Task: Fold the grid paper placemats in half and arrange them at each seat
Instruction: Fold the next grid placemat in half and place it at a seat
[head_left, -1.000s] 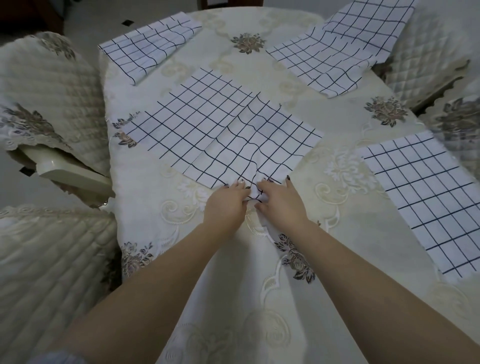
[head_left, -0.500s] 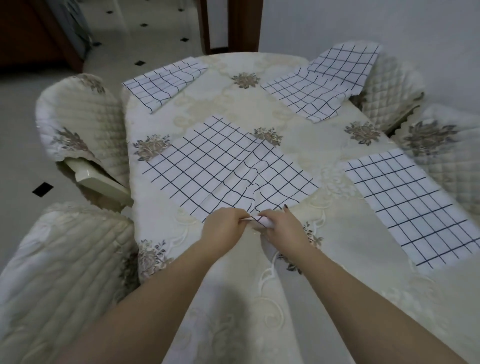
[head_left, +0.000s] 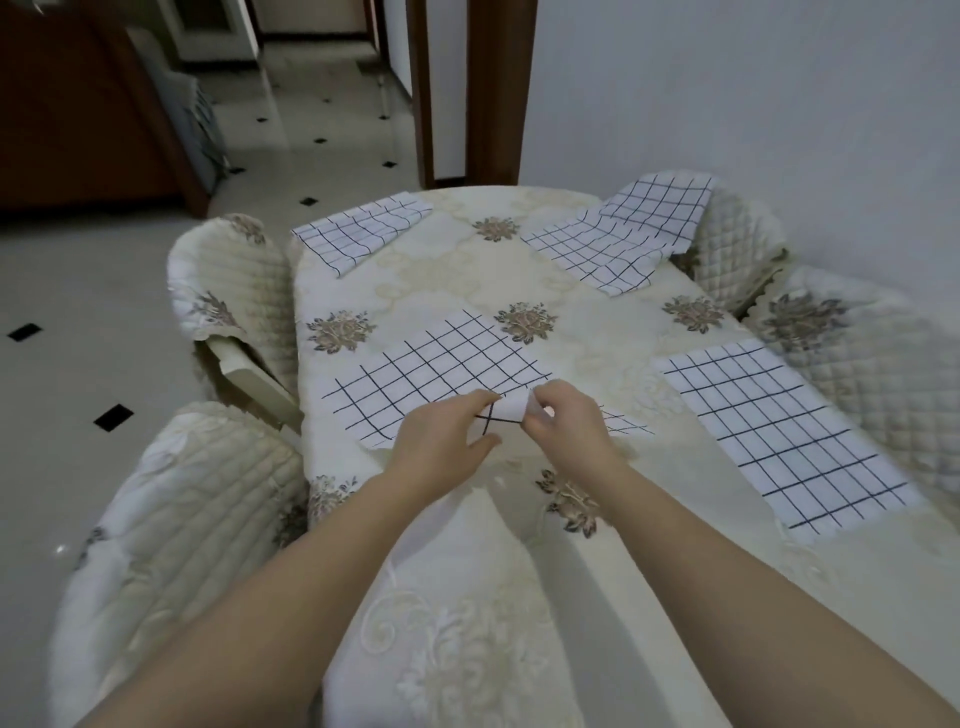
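Observation:
A large white grid placemat (head_left: 441, 374) lies open in the middle of the table (head_left: 613, 338). Its near corner is lifted off the cloth and curls upward. My left hand (head_left: 441, 441) and my right hand (head_left: 566, 428) pinch that corner side by side. A folded placemat (head_left: 363, 234) lies at the far left seat. Another placemat (head_left: 623, 239) lies at the far right, with its back part draped up over a chair. A flat placemat (head_left: 779, 431) lies at the right seat.
Quilted cream chairs stand around the table: two on the left (head_left: 228, 291) (head_left: 171, 519), two on the right (head_left: 743, 244) (head_left: 883, 364). The embroidered tablecloth bunches into a ridge (head_left: 467, 519) near my arms. A doorway and tiled floor (head_left: 104, 312) lie beyond.
Both hands have raised the near corner of the middle placemat off the table. The camera view has tilted up, so the far wall and doorway now show.

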